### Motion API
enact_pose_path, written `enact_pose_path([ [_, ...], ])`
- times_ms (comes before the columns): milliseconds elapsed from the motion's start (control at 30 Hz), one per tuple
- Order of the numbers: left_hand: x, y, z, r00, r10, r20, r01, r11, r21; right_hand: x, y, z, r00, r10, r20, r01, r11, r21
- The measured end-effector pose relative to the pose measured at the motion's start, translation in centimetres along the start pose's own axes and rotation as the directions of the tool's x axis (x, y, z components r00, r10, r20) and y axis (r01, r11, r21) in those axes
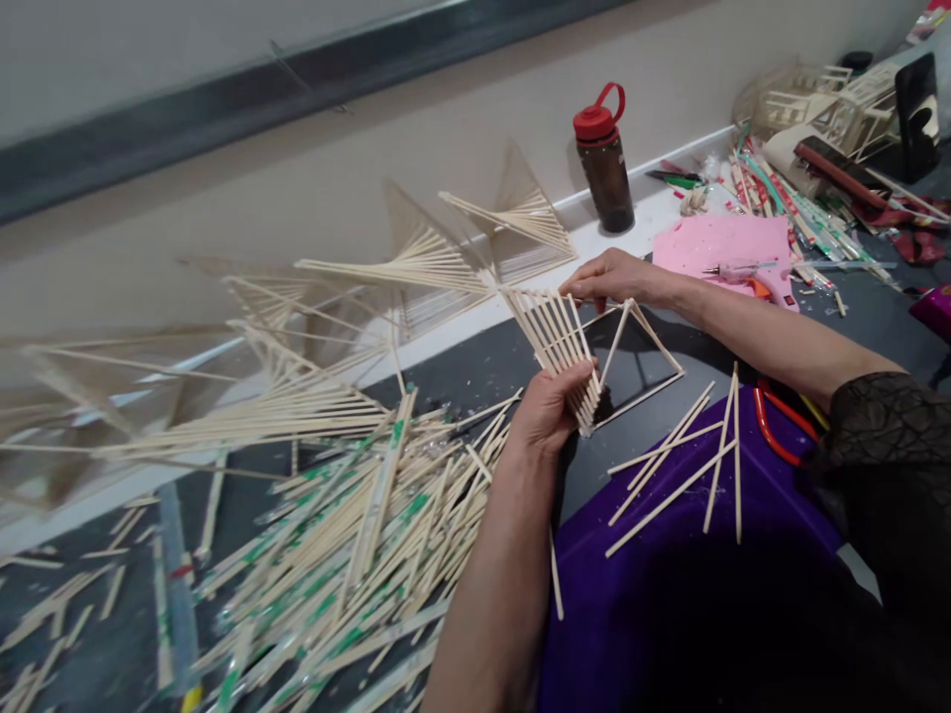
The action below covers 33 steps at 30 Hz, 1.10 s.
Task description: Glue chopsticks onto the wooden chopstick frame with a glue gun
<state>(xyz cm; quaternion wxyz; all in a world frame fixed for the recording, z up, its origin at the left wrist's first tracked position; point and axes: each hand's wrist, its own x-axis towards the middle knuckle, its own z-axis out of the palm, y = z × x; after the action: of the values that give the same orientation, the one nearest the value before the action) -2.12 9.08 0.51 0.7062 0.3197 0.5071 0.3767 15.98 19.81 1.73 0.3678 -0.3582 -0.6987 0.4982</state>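
Observation:
My left hand [556,404] is closed on the lower end of a chopstick frame [554,332], with the thumb across its row of fanned, parallel sticks. Thin sticks joined into triangles extend from the frame toward the right. My right hand [610,277] pinches around the frame's far upper edge; its fingertips are partly hidden, so I cannot tell whether it also grips a separate stick. Just beyond the frame, a larger twisted chopstick structure [431,269] leans along the wall.
Wrapped and loose chopsticks [371,525] lie heaped at left. Several sticks [673,480] rest on purple material [594,614] near a red-handled tool [777,426]. A glue gun [777,282] lies on a pink sheet [717,243]. A red-capped bottle [605,168] stands by the wall.

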Motion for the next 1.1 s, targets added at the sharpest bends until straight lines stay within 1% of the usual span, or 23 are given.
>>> enact_pose_path([
  [133,0.1,0.0,0.0,1.000,0.006,0.007,-0.006,1.000,-0.012,0.2,0.2,0.1,1.000,-0.015,-0.003,0.015,1.000,0.011],
  [300,0.2,-0.1,-0.2,1.000,0.015,0.008,-0.015,1.000,-0.012,0.3,0.3,0.6,0.988,0.040,-0.149,-0.036,0.999,0.025],
  [433,0.2,-0.2,-0.3,1.000,0.020,0.019,-0.020,1.000,-0.008,0.3,0.3,0.8,0.978,0.013,-0.207,-0.014,1.000,-0.007],
  [567,0.2,-0.2,-0.3,0.999,0.020,0.025,-0.020,1.000,-0.010,0.4,0.4,1.0,0.978,-0.007,-0.211,0.007,1.000,-0.002],
  [700,0.2,-0.2,-0.3,0.999,0.018,0.026,-0.018,1.000,-0.007,0.4,0.3,1.1,0.979,-0.013,-0.202,0.022,0.999,0.045],
  [967,0.3,-0.3,-0.4,0.999,0.016,0.032,-0.016,1.000,-0.002,0.4,0.0,1.2,0.980,0.004,-0.198,0.010,0.998,0.067],
  [1100,0.3,-0.3,-0.3,0.999,0.018,0.036,-0.018,1.000,-0.005,0.3,-0.5,1.4,0.978,0.051,-0.203,-0.032,0.995,0.093],
])
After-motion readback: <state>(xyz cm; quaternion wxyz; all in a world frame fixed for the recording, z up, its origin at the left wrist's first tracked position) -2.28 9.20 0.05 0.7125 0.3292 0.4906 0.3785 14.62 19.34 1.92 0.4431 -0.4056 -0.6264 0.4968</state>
